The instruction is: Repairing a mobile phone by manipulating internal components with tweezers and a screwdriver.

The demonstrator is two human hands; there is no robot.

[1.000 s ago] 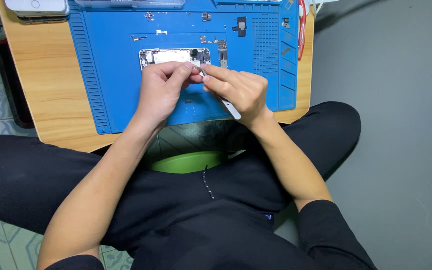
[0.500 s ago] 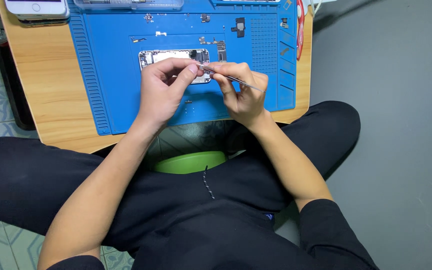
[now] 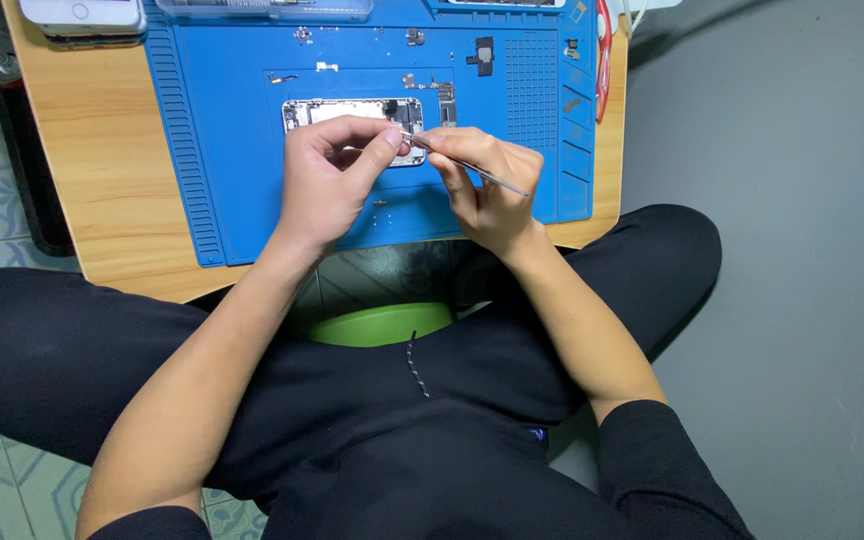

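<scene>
Two of my hands meet over the opened phone shell [image 3: 352, 112] in the middle of the blue work mat [image 3: 242, 150]. My right hand [image 3: 487, 190] has thumb and forefinger pinched together on a pair of thin metal tweezers [image 3: 472, 165], held like a pen; their tip points left and ends right at my left fingertips, while the back end slants out to the right past my knuckles. My left hand [image 3: 327, 185] is curled, with thumb and forefinger brought close together just at the tweezers' tip, above the right end of the shell. Whether a small part sits between those fingertips I cannot tell; it is too small to see.

The shell lies flat on the mat, long side across, its left part bare and its right part hidden under my fingers. Near it, small loose parts [image 3: 442, 95] lie scattered on the mat towards the far edge, and a dark part [image 3: 484, 55] sits further up. The mat rests on a light wooden table [image 3: 92, 170]. At the table's far left corner lies a white phone [image 3: 82, 14], and a clear plastic box [image 3: 262, 9] lies along the far edge. A red tool [image 3: 604, 50] lies at the mat's right border. Below the table a green stool [image 3: 382, 325] shows between my legs in black trousers.
</scene>
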